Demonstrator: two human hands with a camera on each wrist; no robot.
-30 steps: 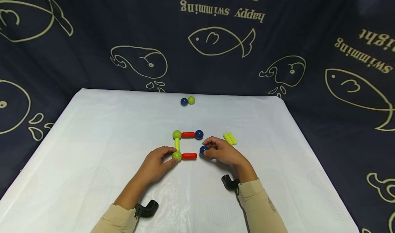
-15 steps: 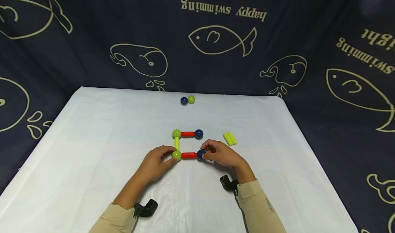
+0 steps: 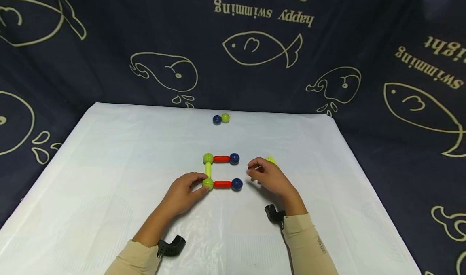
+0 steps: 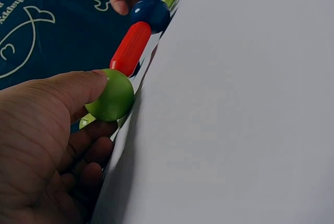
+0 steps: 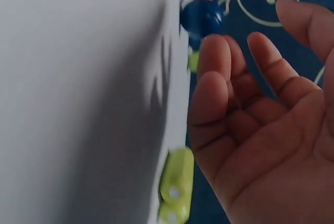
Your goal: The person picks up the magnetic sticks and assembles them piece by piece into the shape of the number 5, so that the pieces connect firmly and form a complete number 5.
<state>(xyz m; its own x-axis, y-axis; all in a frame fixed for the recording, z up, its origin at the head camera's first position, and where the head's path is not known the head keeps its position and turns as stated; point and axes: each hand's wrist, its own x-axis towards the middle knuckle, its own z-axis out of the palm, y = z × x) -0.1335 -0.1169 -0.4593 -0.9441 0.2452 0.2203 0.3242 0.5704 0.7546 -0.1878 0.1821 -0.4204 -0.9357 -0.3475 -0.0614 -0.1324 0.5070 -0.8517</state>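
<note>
A C-shaped build of toy balls and rods lies on the table. My left hand pinches its near green ball between thumb and fingers. A yellow rod runs from this ball to the far green ball. Two red rods point right: the near red rod ends in a blue ball, the far red rod in another blue ball. My right hand hovers right of the build, holding nothing, its fingers loosely bent in the right wrist view.
Two loose yellow rods lie side by side, partly hidden behind my right hand in the head view. Near the back edge sit a loose blue ball and a green ball. A dark printed cloth hangs behind the white table.
My right hand brought the near blue ball left onto the end of the near red rod, then let go and drew back to the right. My left hand stayed on the green ball.
</note>
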